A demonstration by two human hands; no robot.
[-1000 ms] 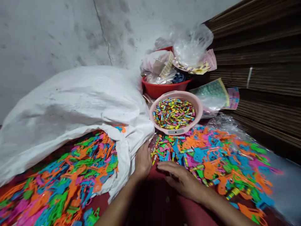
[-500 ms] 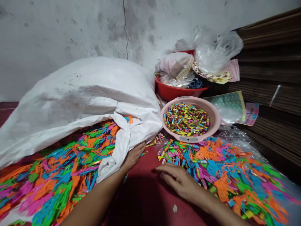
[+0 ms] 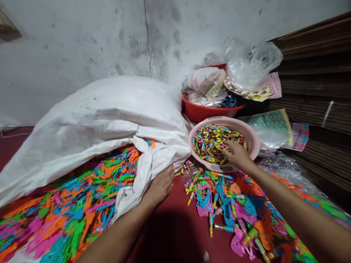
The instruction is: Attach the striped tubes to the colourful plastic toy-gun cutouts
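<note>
My right hand [image 3: 237, 155] reaches over the near right side of a pink basin [image 3: 256, 140], fingers apart among small cylinders [image 3: 211, 138] in yellow, blue, red and pink; nothing is plainly gripped. My left hand [image 3: 161, 184] is low beside the bunched edge of a large white sack [image 3: 131, 106], fingers curled in; what they hold, if anything, is hidden. Flat plastic pieces [image 3: 109, 175] in orange, green, blue and pink spill from the sack's mouth. On the right, similar plastic pieces [image 3: 249, 206], several with a coloured cylinder attached, lie below the basin and under my right forearm.
A red basin [image 3: 203, 111] holding bags and cloth stands behind the pink one, with clear plastic bags [image 3: 249, 62] beside it. Stacked brown cardboard [image 3: 318, 80] rises at the right. Printed sheets [image 3: 298, 137] lie near it. A cracked wall [image 3: 109, 36] closes the back; the floor [image 3: 175, 215] is red.
My right hand has moved up and right from above the red floor into the pink basin. The left hand stays by the sack's edge, its fingers now more curled. The view has shifted slightly.
</note>
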